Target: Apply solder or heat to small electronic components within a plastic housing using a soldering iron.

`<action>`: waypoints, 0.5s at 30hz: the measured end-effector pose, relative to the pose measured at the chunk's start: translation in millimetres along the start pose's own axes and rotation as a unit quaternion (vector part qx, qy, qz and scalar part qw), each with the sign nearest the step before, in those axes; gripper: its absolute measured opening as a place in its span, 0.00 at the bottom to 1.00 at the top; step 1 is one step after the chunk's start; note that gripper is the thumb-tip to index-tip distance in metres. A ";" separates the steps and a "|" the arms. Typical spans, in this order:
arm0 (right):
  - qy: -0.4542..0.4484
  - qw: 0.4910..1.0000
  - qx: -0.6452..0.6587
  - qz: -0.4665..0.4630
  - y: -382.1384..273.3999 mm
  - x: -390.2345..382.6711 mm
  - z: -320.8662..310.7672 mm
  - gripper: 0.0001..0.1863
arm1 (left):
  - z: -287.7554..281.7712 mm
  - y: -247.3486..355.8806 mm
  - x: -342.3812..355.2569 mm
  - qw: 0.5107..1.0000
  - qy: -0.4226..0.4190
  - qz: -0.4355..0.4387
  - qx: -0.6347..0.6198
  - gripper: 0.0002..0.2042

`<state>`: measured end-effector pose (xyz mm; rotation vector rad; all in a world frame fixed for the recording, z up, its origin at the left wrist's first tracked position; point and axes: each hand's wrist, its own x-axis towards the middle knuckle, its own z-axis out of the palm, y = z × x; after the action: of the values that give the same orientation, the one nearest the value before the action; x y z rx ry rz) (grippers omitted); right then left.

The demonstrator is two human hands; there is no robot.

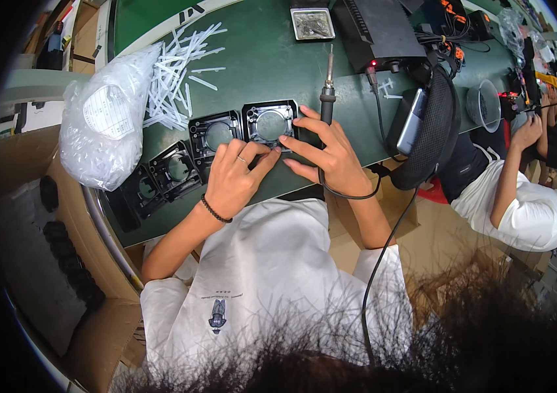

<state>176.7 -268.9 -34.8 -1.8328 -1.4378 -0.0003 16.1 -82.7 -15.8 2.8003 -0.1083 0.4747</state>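
A square black plastic housing [250, 131] with a round opening lies on the green table in front of me. My left hand [234, 175] bends over its lower edge, thumb and index finger pinched together there; anything between them is too small to make out. With fingertips on the housing's right side, my right hand [336, 156] also keeps a soldering iron [327, 98] lodged in its fingers. The iron's tip points away from me, and its cord loops by my wrist. More housings [194, 134] of the same kind stand in a row to the left, one partly behind my left hand.
A clear bag [105, 137] of white plastic strips [180, 75] spills at the left. At the back are a small tray [312, 25] and a black soldering station [380, 39]. A black mesh object [434, 131] and a clear tub [483, 105] stand right, near another person [520, 203].
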 end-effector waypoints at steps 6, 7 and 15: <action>0.005 1.000 -0.005 -0.003 0.8 -0.2 0.9 0.23 | -6.2 -0.6 0.5 0.999 -0.026 0.032 0.025 0.21; 0.007 1.000 -0.003 0.000 1.5 -0.2 0.5 0.23 | -8.7 -0.4 1.3 0.998 -0.027 0.048 0.040 0.21; 0.011 1.000 -0.019 0.001 0.9 2.1 0.8 0.22 | -28.9 -13.1 -3.2 0.992 -0.092 0.084 0.023 0.21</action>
<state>177.8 -266.7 -35.0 -1.8603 -1.4294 -0.0464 5.7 -61.4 5.5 2.8884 -0.3803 0.2567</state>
